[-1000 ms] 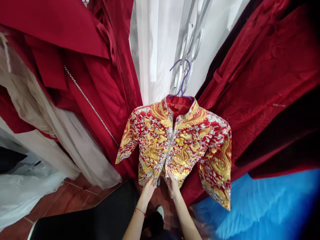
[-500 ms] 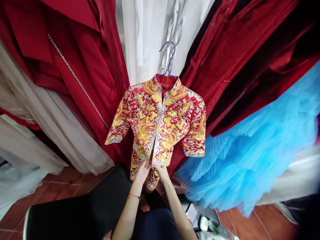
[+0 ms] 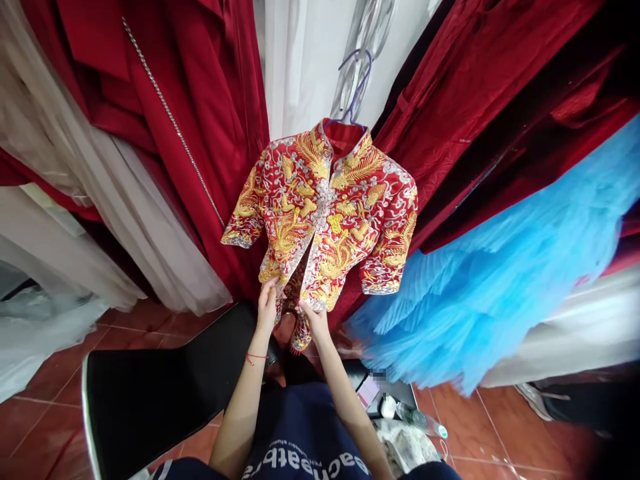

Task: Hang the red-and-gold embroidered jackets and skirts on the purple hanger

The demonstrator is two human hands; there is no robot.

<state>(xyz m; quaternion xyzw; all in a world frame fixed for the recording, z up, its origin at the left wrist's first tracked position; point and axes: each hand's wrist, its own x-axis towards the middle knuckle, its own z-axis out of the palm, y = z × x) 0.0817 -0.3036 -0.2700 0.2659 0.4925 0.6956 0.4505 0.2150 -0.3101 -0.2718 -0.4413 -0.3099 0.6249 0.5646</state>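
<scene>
A red jacket [image 3: 345, 213] with gold and silver embroidery hangs in the middle of the view on a purple hanger [image 3: 359, 93]. Its collar is upright and its short sleeves spread to both sides. My left hand [image 3: 267, 303], with a red cord on the wrist, pinches the lower front edge on the left. On the other front edge, my right hand [image 3: 314, 317] grips the hem. Between them the front parts in a narrow gap, showing the dark inside. Embroidered tasselled fabric [image 3: 301, 337] hangs below, partly behind the hands.
Dark red gowns [image 3: 175, 133] hang at left and right, and a blue tulle skirt [image 3: 490, 267] fills the right side. A black seat [image 3: 155, 387] stands lower left. Lower right are a plastic bottle [image 3: 420, 419], a white object [image 3: 388, 407] and a shoe [image 3: 535, 401].
My left hand has moved left and up with its front edge, so the jacket's front gap is wider. The view has shifted, showing more of my dark blue shirt.
</scene>
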